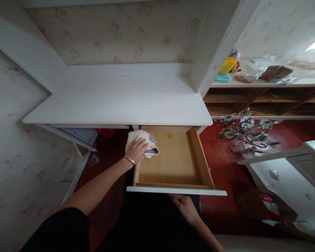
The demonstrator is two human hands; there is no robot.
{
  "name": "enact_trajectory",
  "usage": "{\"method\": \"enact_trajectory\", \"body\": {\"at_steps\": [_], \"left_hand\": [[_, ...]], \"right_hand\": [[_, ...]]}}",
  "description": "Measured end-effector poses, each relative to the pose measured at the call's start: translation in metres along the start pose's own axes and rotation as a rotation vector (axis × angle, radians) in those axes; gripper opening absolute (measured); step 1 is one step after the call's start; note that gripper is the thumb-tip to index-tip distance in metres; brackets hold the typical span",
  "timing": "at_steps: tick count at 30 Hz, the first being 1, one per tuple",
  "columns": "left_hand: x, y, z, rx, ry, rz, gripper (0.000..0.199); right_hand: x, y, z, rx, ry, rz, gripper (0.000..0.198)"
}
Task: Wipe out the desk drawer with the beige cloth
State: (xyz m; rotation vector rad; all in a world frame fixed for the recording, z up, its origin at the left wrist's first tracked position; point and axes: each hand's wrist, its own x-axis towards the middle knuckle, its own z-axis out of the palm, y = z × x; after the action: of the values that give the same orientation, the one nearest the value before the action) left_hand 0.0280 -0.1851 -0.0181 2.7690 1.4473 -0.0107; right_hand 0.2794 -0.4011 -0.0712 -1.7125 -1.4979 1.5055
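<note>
The right hand (185, 206) sits under the white front of the open drawer (173, 164), its grip hidden. The left hand (137, 150) presses a cream cloth (144, 140) flat on the drawer's left rim, below the white desk (120, 101). No writing is legible.

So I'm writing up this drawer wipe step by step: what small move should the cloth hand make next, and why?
Probably sweep the cloth rightward across the drawer floor: the left hand presses it at the back left corner, the rest looks unwiped, and the right hand steadies the front.
</note>
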Motion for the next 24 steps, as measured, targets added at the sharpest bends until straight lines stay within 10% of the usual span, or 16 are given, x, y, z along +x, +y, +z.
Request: {"method": "enact_trajectory", "body": {"at_steps": [9,24], "left_hand": [[0.052,-0.025,-0.017,-0.172,-0.031,-0.16,0.042],[-0.08,0.0,-0.073,-0.636,-0.663,0.082,0.043]], "right_hand": [[0.002,-0.008,-0.003,-0.01,0.004,0.027,0.062],[0.008,0.002,-0.002,-0.098,-0.01,0.047,0.051]]}}
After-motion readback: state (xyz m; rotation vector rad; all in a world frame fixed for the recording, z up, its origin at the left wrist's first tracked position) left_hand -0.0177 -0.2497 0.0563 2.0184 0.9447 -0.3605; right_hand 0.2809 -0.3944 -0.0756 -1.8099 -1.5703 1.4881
